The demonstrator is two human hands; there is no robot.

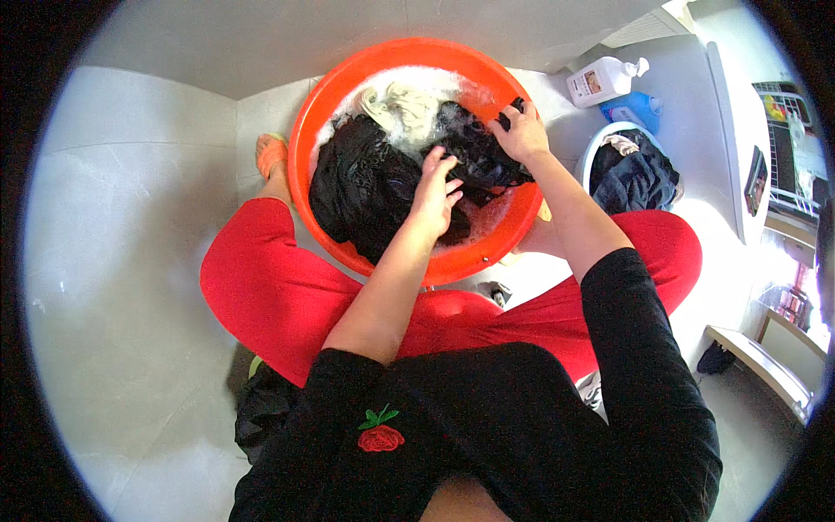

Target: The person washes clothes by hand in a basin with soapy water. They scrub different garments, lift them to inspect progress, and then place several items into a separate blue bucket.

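An orange-red plastic basin (309, 130) stands on the floor between my knees, with suds and wet clothes in it. Dark garments (365, 189) fill its left and lower part; a cream-coloured cloth (408, 109) lies near the far side among the foam. My left hand (438, 189) is over the dark cloth near the middle, its fingers apart and nothing gripped. At the basin's right rim, my right hand (522, 130) pinches a bunched black garment (479, 147), which hangs down into the basin.
A white pump bottle (600, 81) and a blue container (634, 111) are at the upper right. Below them stands a light blue tub (589, 156) of dark clothes. A grey wall (274, 39) rises behind the basin. Dark cloth (264, 408) lies behind my left leg.
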